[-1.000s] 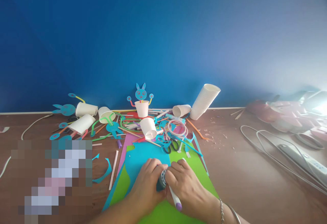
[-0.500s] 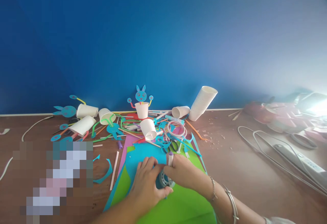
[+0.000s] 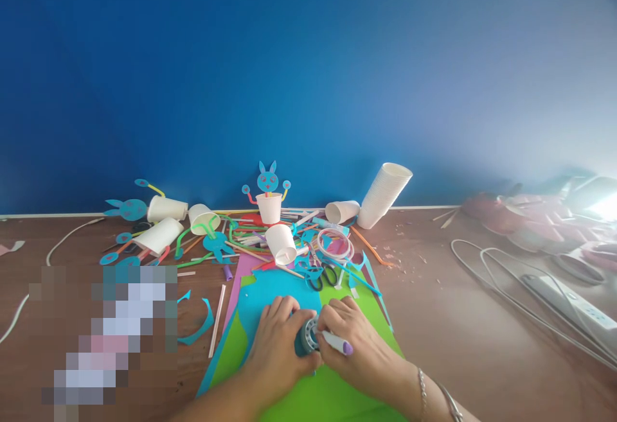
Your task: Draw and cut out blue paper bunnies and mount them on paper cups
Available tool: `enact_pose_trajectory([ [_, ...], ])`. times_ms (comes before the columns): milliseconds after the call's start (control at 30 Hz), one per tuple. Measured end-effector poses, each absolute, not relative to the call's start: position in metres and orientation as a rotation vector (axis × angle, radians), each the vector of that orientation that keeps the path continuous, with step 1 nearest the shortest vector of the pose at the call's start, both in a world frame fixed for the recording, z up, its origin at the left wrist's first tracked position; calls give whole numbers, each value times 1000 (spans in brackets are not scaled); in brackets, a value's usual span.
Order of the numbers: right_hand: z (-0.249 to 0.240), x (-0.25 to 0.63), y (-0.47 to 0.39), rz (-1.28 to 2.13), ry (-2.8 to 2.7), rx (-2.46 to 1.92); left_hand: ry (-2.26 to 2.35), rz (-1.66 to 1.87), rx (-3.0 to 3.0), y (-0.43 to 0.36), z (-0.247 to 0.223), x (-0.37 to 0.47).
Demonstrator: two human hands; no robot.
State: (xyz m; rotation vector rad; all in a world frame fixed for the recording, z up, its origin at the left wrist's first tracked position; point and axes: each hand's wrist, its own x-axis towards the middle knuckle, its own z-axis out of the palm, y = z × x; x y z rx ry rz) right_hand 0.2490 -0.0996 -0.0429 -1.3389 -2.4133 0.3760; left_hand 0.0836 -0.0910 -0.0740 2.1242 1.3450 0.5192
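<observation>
My left hand [image 3: 277, 348] curls around a tape roll [image 3: 306, 338], a small round one with a grey ribbed rim, and presses it on the coloured paper. My right hand [image 3: 357, 338] grips a white marker [image 3: 336, 343] with a purple end. The marker's tip points at the roll and is hidden by my fingers. Under both hands lie a blue sheet [image 3: 260, 290] and a green sheet [image 3: 359, 396]. A pair of dark-handled scissors [image 3: 328, 277] rests just beyond my right hand.
A paper cup with a blue rabbit figure [image 3: 268, 207] stands at the wall. Other cups [image 3: 281, 242] lie tipped among straws and blue scraps. A leaning cup stack [image 3: 385, 195] is behind on the right. A power strip [image 3: 573, 306] with white cables lies at right.
My right hand has turned and moved down and right around the roll; the marker has swung from upright to pointing its purple end rightward. My left hand stays on the roll.
</observation>
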Motion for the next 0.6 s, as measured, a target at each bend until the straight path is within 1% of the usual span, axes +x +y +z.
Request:
enact_pose_trajectory([
  [67,-47,248,-101,298,-2422,-1319,1350,526,2135,-91,-74,83],
  [100,-48,249,-100,327,-2385,-1328,1353,521,2137,-91,-74,83],
  [167,-48,251,-97,525,-2182,-1391,1351,502,2130,-90,-73,83],
  [267,-45,262,-88,969,-1602,-1474,1341,475,2115,-89,-72,82],
  [367,-46,271,-80,1220,-1161,-1434,1331,509,2112,-90,-73,82],
  [467,-54,273,-78,1308,-1057,-1354,1290,578,2092,-91,-75,84],
  [600,-68,268,-79,1330,-1118,-1278,1226,722,1922,-83,-69,79],
])
